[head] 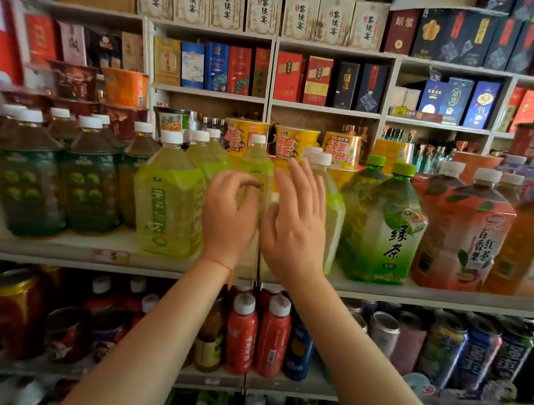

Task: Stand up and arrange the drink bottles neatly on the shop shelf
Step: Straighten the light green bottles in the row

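Both forearms come up from the bottom of the frame and meet at the middle of the shelf, right at its front edge. Left hand has its fingers curled round the side of a pale yellow-green bottle, so I'd call that a grip. It's a bit blurry, though, so how firm it is I can't tell. Right hand is flat, fingers straight and spread, nothing held, sitting against or just in front of the neighbouring pale bottle.

What matters here: the gripped bottle stands upright, long axis vertical, and it's set back from the front edge, between the big light-green bottle on the left and that neighbour on the right. So it lies straight ahead of both hands and slightly behind them, left hand nearer. My guess is the move is a pull toward the front edge to line it up with the row, while the flat right hand steadies the neighbour.
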{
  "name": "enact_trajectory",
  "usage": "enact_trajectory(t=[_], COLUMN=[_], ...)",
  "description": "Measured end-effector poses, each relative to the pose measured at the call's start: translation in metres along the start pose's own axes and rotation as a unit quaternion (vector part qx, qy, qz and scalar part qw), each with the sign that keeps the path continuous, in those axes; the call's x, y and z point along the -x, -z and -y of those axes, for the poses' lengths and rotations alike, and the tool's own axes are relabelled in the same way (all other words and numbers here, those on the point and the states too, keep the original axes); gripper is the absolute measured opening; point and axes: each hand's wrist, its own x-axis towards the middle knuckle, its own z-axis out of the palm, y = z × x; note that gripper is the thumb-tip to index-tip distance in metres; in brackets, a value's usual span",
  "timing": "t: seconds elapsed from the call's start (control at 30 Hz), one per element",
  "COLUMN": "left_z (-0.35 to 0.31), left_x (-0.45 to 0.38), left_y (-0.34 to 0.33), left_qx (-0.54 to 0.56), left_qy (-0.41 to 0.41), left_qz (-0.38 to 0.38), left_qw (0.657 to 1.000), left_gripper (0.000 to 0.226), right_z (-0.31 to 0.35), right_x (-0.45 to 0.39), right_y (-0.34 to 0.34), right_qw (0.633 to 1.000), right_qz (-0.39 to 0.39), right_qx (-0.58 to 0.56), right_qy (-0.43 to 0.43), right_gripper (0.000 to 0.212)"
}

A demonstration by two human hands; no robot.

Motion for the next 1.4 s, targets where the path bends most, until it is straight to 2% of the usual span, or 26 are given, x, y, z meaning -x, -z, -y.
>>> enact_trajectory(t=[0.03,0.07,0.1,0.13,0.2,0.27,0.37,0.5,0.67,0.83,0.9,1.03,1.13,1.3,1.4], left_z=[0.003,0.007,0.014,0.018,0.034,0.048,0.064,0.073,0.079,0.081,0.082,0.083,0.083,0.083,0.083], left_x=[-0.001,-0.004,-0.007,-0.012,-0.020,-0.027,-0.035,-0.036,-0.035,-0.032,-0.033,-0.031,-0.031,-0.031,-0.030], left_y=[0.013,0.025,0.036,0.045,0.061,0.073,0.082,0.083,0.080,0.077,0.076,0.074,0.074,0.074,0.074], left_qx=[-0.091,-0.168,-0.230,-0.277,-0.333,-0.338,-0.337,-0.335,-0.331,-0.319,-0.314,-0.316,-0.315,-0.316,-0.318], left_qy=[-0.096,-0.156,-0.178,-0.165,-0.097,-0.053,-0.059,-0.089,-0.106,-0.110,-0.109,-0.102,-0.106,-0.104,-0.103], left_qz=[-0.055,-0.102,-0.132,-0.139,-0.100,-0.027,0.049,0.032,0.014,-0.003,-0.009,-0.013,-0.015,-0.020,-0.019], left_qw=[0.990,0.968,0.948,0.936,0.933,0.939,0.938,0.937,0.937,0.941,0.943,0.943,0.943,0.943,0.942], left_gripper=[0.012,0.010,0.013,0.021,0.043,0.060,0.064,0.060,0.058,0.057,0.056,0.056,0.056,0.056,0.056], right_z=[0.006,0.013,0.019,0.023,0.031,0.035,0.022,0.000,-0.016,-0.030,-0.033,-0.034,-0.033,-0.031,-0.028], right_x=[0.001,0.002,0.003,0.005,0.006,0.000,-0.016,-0.040,-0.047,-0.037,-0.036,-0.037,-0.038,-0.043,-0.048], right_y=[-0.007,-0.015,-0.024,-0.032,-0.048,-0.060,-0.084,-0.109,-0.141,-0.162,-0.164,-0.159,-0.155,-0.146,-0.136], right_qw=[0.999,0.997,0.995,0.991,0.980,0.953,0.901,0.873,0.870,0.827,0.834,0.843,0.841,0.826,0.802], right_qz=[0.027,0.057,0.086,0.115,0.166,0.226,0.270,0.231,0.197,0.173,0.162,0.142,0.140,0.137,0.126], right_qx=[-0.019,-0.040,-0.056,-0.066,-0.074,-0.073,-0.036,-0.023,0.006,-0.023,-0.028,-0.034,-0.037,-0.074,-0.135], right_qy=[0.015,0.019,0.012,-0.008,-0.085,-0.188,-0.338,-0.429,-0.453,-0.534,-0.526,-0.517,-0.521,-0.541,-0.567], right_gripper=[0.041,0.040,0.040,0.041,0.048,0.055,0.070,0.078,0.100,0.125,0.122,0.099,0.098,0.101,0.095])
